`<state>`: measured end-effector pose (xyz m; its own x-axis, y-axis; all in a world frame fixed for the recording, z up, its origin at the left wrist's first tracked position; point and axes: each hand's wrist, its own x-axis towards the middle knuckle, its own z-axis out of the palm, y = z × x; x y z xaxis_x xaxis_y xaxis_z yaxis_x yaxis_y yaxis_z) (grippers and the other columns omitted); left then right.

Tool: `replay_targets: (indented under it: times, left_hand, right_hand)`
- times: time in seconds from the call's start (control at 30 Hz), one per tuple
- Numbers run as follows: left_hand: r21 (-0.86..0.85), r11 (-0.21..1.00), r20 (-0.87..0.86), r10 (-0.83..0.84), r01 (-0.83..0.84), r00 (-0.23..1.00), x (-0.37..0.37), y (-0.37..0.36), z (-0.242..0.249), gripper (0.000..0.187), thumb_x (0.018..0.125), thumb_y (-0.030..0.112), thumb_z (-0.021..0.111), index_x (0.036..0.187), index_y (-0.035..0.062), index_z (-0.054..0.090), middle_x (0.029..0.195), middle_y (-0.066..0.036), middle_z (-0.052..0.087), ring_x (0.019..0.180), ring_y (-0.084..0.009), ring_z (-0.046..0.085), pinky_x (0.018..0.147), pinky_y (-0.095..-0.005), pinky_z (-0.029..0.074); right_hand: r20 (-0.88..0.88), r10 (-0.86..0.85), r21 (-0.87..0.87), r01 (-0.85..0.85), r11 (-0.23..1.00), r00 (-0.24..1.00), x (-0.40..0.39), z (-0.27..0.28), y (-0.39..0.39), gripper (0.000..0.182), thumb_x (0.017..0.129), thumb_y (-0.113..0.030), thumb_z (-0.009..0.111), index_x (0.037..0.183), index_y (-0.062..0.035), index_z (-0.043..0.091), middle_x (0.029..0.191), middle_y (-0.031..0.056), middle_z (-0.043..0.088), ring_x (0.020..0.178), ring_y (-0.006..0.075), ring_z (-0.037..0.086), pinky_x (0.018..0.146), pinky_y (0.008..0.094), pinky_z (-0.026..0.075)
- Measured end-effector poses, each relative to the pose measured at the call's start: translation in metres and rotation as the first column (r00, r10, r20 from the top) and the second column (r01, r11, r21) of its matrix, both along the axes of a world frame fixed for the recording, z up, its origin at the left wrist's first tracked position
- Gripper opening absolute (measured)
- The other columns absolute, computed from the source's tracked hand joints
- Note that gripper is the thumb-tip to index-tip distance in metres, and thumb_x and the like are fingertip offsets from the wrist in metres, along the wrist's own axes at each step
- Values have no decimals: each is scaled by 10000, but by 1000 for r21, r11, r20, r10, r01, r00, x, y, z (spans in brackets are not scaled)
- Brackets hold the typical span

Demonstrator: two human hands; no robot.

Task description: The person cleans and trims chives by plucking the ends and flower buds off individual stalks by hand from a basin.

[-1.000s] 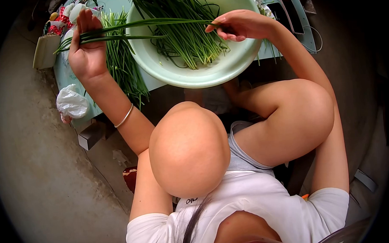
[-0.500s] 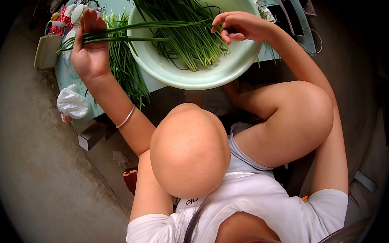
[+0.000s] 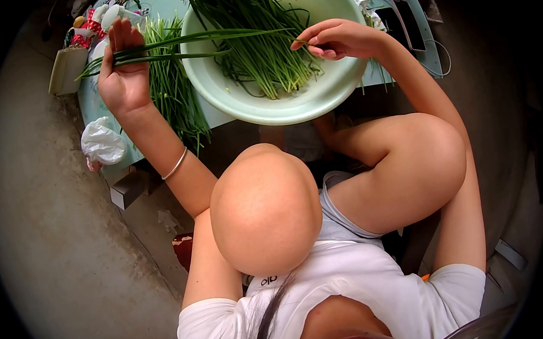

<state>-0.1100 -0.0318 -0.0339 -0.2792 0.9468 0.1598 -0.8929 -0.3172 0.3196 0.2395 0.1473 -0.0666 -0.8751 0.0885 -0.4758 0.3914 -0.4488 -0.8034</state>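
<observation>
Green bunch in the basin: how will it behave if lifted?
The green bunch will probably flex and droop, as its stalks are long and thin. It may splay or shed stalks: no tie shows around it. Should slide fairly easily, since the basin looks smooth inside.

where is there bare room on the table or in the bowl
On the table, a small patch between the left hand and the white plastic bag. In the bowl, bare surface between the piled stalks and its near right rim. Crowded: the table's far left, around red dotted items, and far right, around a dark flat device.
</observation>
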Motion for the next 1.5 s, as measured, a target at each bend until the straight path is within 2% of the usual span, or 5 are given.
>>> replay_targets:
  times: [0.27,0.5,0.8,1.13,1.5]
  left_hand:
    - [50,998,-92,35,-30,995,-12,-5,18,408,963,137,254,1246,-89,443,1256,-205,530,1163,-308,510,983,-417,421]
    - [-148,962,-649,80,-228,757,-47,-37,99,340,950,134,424,1213,-78,463,742,-31,493,470,-41,327,410,-177,236]
    - [-547,552,-831,-449,-629,328,-61,-20,-16,298,937,300,476,1058,41,560,676,-10,585,438,-48,383,382,-187,256]
    - [-383,363,-803,-585,-849,112,-80,-16,-119,250,932,278,449,955,30,470,650,-66,604,449,-134,511,405,-278,424]
    - [37,420,-534,-759,-907,-373,-55,-25,-100,385,869,350,527,1117,59,488,1018,-246,619,950,-424,579,798,-480,453]
  right_hand:
    - [-58,74,8,-74,997,996,0,-19,12,220,877,-42,440,1026,30,585,691,-1,510,523,41,364,456,185,272]
    - [-161,-188,145,211,967,969,21,21,30,270,928,-117,456,1157,7,532,665,-69,381,508,8,285,432,157,209]
    - [-132,-626,901,356,247,768,114,2,103,378,955,-375,476,960,-31,632,666,-40,536,513,36,461,453,166,345]
    - [-144,-543,817,409,407,828,114,-34,87,344,952,-247,482,1164,9,574,1095,113,642,1034,186,607,903,273,441]
    - [-272,-719,962,179,-205,639,166,-56,92,411,874,-381,542,1072,-30,625,1069,156,631,991,328,591,850,364,453]
